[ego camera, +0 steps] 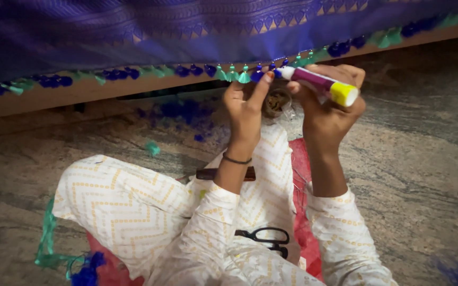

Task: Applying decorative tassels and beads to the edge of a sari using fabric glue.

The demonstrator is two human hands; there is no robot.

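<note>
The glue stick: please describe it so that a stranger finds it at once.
Follow the blue cloth's tasselled edge to the two raised hands. The right hand holds the glue stick, its tip at a blue tassel. It alone is a purple tube with a yellow cap.

Setting: a home used as a textile handwork area. Indicators: the person sits cross-legged directly on a polished stone floor. A purple woven cloth with a patterned border and a row of green and blue tassels hangs over a low wooden ledge. Thread scraps litter the floor; black scissors rest in the lap.
</note>
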